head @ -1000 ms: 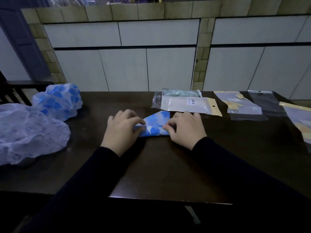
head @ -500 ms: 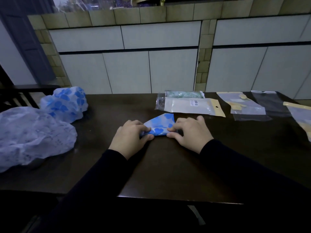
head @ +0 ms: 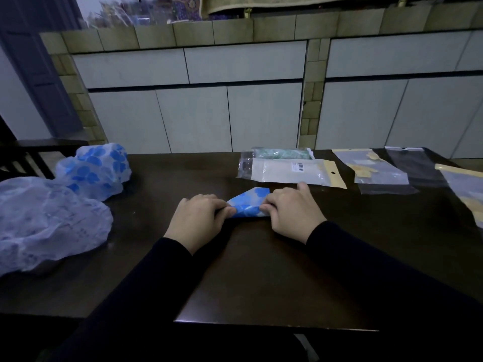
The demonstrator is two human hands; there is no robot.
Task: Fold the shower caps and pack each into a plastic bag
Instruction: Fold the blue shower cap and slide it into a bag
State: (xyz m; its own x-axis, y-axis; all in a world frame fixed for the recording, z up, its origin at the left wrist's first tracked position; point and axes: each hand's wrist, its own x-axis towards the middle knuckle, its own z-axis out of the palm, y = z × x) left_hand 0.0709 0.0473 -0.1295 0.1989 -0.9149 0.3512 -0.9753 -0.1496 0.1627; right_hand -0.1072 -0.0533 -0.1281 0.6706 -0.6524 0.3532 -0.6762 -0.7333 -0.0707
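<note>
A small folded shower cap (head: 249, 205), white with blue blotches, lies flat on the dark table (head: 261, 270) between my hands. My left hand (head: 198, 220) pinches its left end and my right hand (head: 292, 212) presses its right end. Behind it lies a white plastic bag with a yellow header (head: 290, 172), and a bag holding something green (head: 282, 153) lies behind that. Two loose shower caps sit at the left: a blue-spotted one (head: 94, 171) and a pale printed one (head: 44, 220).
Several more flat plastic bags lie at the right: a clear one with a yellow strip (head: 371, 168), a dark one (head: 415, 165) and one at the table's right edge (head: 465, 189). A tiled wall (head: 235, 100) rises behind the table. A dark chair (head: 23, 158) stands at far left.
My hands have closed in on the folded cap, making it narrower. The view has tilted up a little, so the table's contents sit lower in the frame.
</note>
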